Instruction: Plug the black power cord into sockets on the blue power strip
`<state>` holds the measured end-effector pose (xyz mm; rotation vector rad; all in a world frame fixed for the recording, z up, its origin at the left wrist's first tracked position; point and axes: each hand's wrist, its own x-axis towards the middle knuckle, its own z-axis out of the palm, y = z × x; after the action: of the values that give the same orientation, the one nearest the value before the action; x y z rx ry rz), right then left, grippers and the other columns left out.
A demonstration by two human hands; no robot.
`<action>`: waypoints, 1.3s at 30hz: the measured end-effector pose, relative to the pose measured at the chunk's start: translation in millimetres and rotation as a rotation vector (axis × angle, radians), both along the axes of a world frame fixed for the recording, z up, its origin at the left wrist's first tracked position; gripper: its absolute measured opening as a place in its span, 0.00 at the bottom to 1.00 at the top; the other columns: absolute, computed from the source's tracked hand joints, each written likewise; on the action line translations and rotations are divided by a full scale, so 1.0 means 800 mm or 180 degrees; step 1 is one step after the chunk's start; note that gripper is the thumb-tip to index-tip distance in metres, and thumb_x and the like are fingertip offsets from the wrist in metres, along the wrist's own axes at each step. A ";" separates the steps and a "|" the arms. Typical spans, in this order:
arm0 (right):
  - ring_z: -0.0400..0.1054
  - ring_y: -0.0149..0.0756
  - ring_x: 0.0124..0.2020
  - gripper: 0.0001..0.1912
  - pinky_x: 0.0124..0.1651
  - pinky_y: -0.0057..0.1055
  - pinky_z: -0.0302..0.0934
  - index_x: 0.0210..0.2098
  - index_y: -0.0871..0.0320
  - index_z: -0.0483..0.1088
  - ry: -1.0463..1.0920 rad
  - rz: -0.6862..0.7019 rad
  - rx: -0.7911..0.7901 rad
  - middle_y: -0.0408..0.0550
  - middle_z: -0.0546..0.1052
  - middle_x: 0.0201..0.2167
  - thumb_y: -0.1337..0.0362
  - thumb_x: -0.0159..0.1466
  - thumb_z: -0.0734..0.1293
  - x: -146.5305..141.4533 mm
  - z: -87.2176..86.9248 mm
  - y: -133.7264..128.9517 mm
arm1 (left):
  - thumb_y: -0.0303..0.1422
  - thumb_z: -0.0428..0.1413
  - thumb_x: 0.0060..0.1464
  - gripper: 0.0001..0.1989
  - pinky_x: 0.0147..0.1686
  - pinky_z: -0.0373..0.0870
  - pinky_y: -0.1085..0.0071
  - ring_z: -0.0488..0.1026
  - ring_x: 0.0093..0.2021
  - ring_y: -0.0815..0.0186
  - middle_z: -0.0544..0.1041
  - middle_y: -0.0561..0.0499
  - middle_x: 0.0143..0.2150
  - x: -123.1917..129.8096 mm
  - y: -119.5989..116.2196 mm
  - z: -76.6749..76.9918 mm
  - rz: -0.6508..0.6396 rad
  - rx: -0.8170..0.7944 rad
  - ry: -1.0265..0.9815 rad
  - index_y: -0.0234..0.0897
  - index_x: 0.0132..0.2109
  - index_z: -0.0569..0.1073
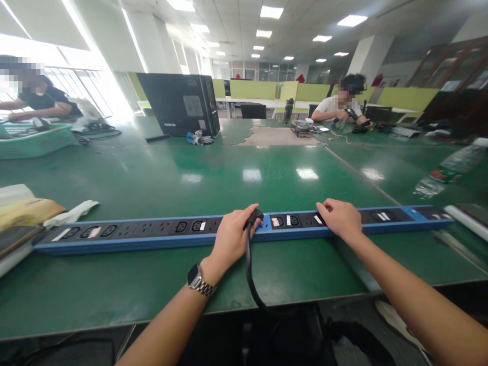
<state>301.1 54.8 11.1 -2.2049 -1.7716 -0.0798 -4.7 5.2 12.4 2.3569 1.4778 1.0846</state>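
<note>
A long blue power strip (125, 244) with a row of black sockets lies across the green table in front of me. My left hand (233, 231), with a watch on its wrist, is closed around a black power plug (253, 217) at the middle of the strip. From that plug a thick black cable (249, 269) bends down over the table's front edge. Whether the prongs sit in a socket is hidden. Farther right, my right hand (341, 217) lies over the strip with its fingers curled, gripping it. White labels (288, 220) stick to several sockets.
A black computer tower (179, 104) stands at the back, with gloves (199, 138) beside it. Left are a green basket (38, 140) and a yellow bag (28, 213). A plastic bottle (446, 170) is at right. Two other people sit across the table.
</note>
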 end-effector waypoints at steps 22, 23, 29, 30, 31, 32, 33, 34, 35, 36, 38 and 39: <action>0.66 0.36 0.30 0.21 0.27 0.29 0.45 0.28 0.53 0.76 0.0006 0.0015 0.0096 0.48 0.78 0.30 0.49 0.61 0.58 0.001 -0.001 -0.001 | 0.33 0.53 0.61 0.17 0.52 0.71 0.66 0.75 0.50 0.64 0.78 0.47 0.51 0.006 -0.008 0.004 0.0180 0.0701 -0.1010 0.40 0.56 0.71; 0.66 0.36 0.30 0.21 0.27 0.29 0.45 0.28 0.53 0.76 0.0013 0.0017 0.0083 0.48 0.78 0.30 0.49 0.61 0.58 0.001 -0.001 -0.001 | 0.35 0.54 0.61 0.18 0.52 0.71 0.67 0.76 0.49 0.64 0.79 0.47 0.51 -0.007 -0.009 0.007 0.0349 0.0684 -0.1136 0.40 0.57 0.70; 0.66 0.36 0.30 0.21 0.28 0.29 0.44 0.28 0.53 0.76 0.0009 -0.0004 0.0044 0.47 0.78 0.30 0.49 0.61 0.57 0.000 0.000 -0.001 | 0.43 0.53 0.60 0.23 0.51 0.73 0.63 0.78 0.46 0.60 0.80 0.47 0.49 -0.108 -0.026 0.002 0.0811 0.0054 -0.0648 0.38 0.58 0.70; 0.65 0.36 0.29 0.21 0.27 0.29 0.44 0.28 0.53 0.76 0.0002 -0.0020 0.0058 0.48 0.77 0.30 0.49 0.61 0.57 0.000 0.000 -0.001 | 0.44 0.53 0.60 0.23 0.51 0.73 0.63 0.77 0.47 0.59 0.80 0.46 0.49 -0.118 -0.028 0.000 0.0721 -0.0021 -0.0488 0.38 0.58 0.70; 0.65 0.36 0.29 0.21 0.27 0.29 0.44 0.28 0.53 0.76 -0.0006 -0.0025 0.0078 0.48 0.77 0.29 0.49 0.61 0.57 0.001 0.000 -0.001 | 0.44 0.52 0.60 0.23 0.50 0.72 0.62 0.77 0.47 0.58 0.80 0.46 0.49 -0.124 -0.029 -0.002 0.0610 -0.0062 -0.0321 0.39 0.57 0.71; 0.65 0.36 0.29 0.21 0.27 0.29 0.44 0.28 0.53 0.76 -0.0014 -0.0018 0.0101 0.48 0.77 0.29 0.49 0.61 0.58 0.001 -0.001 -0.001 | 0.44 0.52 0.60 0.22 0.51 0.72 0.61 0.77 0.47 0.58 0.80 0.45 0.48 -0.126 -0.029 -0.002 0.0501 -0.0078 -0.0162 0.39 0.57 0.71; 0.65 0.36 0.29 0.21 0.27 0.29 0.44 0.28 0.54 0.76 -0.0019 -0.0004 0.0124 0.48 0.77 0.29 0.49 0.61 0.58 0.001 -0.001 -0.001 | 0.44 0.51 0.60 0.21 0.51 0.72 0.61 0.76 0.47 0.57 0.80 0.45 0.48 -0.127 -0.028 -0.001 0.0416 -0.0074 -0.0030 0.40 0.56 0.72; 0.65 0.36 0.29 0.21 0.27 0.30 0.44 0.28 0.54 0.76 -0.0018 0.0019 0.0140 0.48 0.77 0.30 0.50 0.61 0.58 0.002 -0.002 -0.001 | 0.44 0.51 0.60 0.21 0.51 0.71 0.60 0.76 0.48 0.57 0.79 0.45 0.49 -0.126 -0.027 0.000 0.0358 -0.0059 0.0074 0.41 0.56 0.73; 0.66 0.36 0.29 0.21 0.27 0.29 0.44 0.28 0.54 0.76 -0.0019 0.0042 0.0144 0.48 0.77 0.30 0.50 0.61 0.58 0.002 -0.002 -0.001 | 0.43 0.51 0.60 0.19 0.52 0.71 0.60 0.75 0.49 0.57 0.79 0.46 0.49 -0.124 -0.026 0.002 0.0310 -0.0047 0.0167 0.42 0.55 0.73; 0.66 0.35 0.29 0.21 0.27 0.29 0.44 0.28 0.54 0.76 -0.0020 0.0054 0.0138 0.48 0.77 0.30 0.50 0.62 0.58 0.002 -0.002 -0.001 | 0.42 0.51 0.60 0.18 0.53 0.70 0.59 0.75 0.50 0.56 0.79 0.46 0.50 -0.122 -0.026 0.004 0.0270 -0.0040 0.0260 0.43 0.54 0.73; 0.66 0.35 0.29 0.21 0.27 0.29 0.44 0.28 0.53 0.76 -0.0020 0.0054 0.0117 0.48 0.77 0.30 0.49 0.62 0.57 0.003 -0.003 -0.001 | 0.39 0.51 0.61 0.17 0.55 0.68 0.57 0.73 0.52 0.56 0.78 0.47 0.52 -0.119 -0.025 0.008 0.0213 -0.0045 0.0449 0.44 0.54 0.73; 0.66 0.36 0.29 0.21 0.27 0.29 0.44 0.28 0.53 0.76 -0.0022 0.0047 0.0116 0.48 0.77 0.30 0.49 0.62 0.57 0.003 -0.004 -0.001 | 0.37 0.51 0.61 0.17 0.55 0.67 0.56 0.73 0.53 0.56 0.78 0.48 0.53 -0.119 -0.026 0.008 0.0186 -0.0049 0.0527 0.44 0.55 0.73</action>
<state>303.6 54.1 8.3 -2.1684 -1.7757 -0.1157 -99.7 -15.3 18.9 2.4597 1.6123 0.9058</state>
